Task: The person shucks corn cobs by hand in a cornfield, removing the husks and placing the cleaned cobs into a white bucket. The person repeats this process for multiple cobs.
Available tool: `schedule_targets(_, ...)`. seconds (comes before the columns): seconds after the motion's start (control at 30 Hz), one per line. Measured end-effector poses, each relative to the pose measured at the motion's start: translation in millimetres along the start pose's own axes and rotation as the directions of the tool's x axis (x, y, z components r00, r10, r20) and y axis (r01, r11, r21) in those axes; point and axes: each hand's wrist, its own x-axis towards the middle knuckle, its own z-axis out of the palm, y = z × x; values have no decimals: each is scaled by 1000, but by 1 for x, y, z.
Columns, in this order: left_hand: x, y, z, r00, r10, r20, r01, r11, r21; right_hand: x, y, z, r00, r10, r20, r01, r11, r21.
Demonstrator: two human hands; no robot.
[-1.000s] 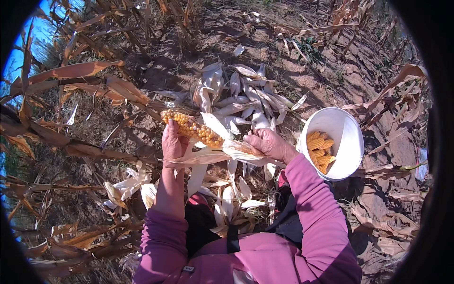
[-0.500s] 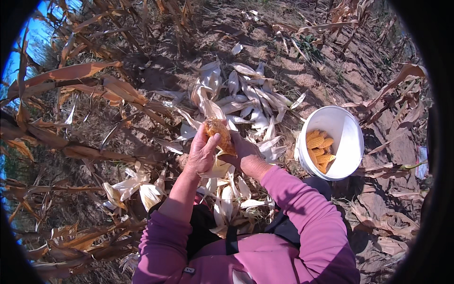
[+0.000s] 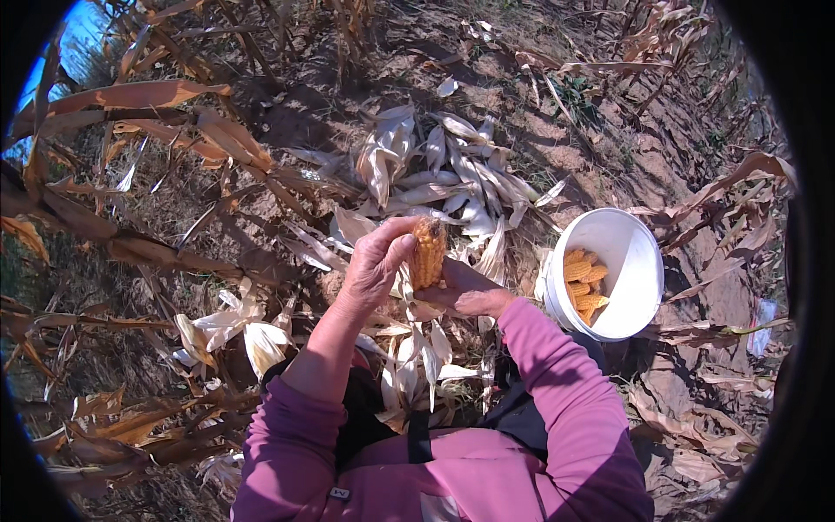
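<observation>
A yellow-orange ear of corn (image 3: pixel 427 254) stands nearly upright between my hands, its kernels bare. My left hand (image 3: pixel 379 261) grips it near its dark-tipped upper end, thumb and fingers closed. Around the lower end, my right hand (image 3: pixel 468 290) is closed, some of its fingers hidden behind the ear. Pale husk leaves (image 3: pixel 409 296) hang down below the ear, beside my left wrist. To the right stands a white bucket (image 3: pixel 634 300), tilted in view, with several husked ears (image 3: pixel 581 283) in it.
Beyond my hands lies a pile of pale husks (image 3: pixel 470 174) on brown soil. More husks (image 3: pixel 261 335) lie at the left. Dry corn stalks (image 3: pixel 130 244) crowd the left side, and dry leaves (image 3: pixel 739 183) lie along the right.
The ear has turned more upright and its husk now hangs below it. My left hand has moved up to the ear's top; my right hand has shifted lower and to the right.
</observation>
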Motion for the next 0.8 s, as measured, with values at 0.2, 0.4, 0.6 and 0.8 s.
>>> schedule_targets(0.2,-1,0,-1,997,-69,-36,67,996,-58,-2,-1,-1,999,-43,-25,43,999,-24)
schedule_targets(0.4,-3,1,10,992,-8,-122,-20,975,-222,4,15,4,992,-79,-103,72,995,-72)
schedule_targets(0.6,-3,7,24,967,-143,-210,13,855,-519,7,20,9,962,-161,-222,131,981,-146)
schedule_targets(0.8,-2,5,25,971,-145,-193,-22,741,-671,6,18,10,955,-180,-235,117,959,-258)
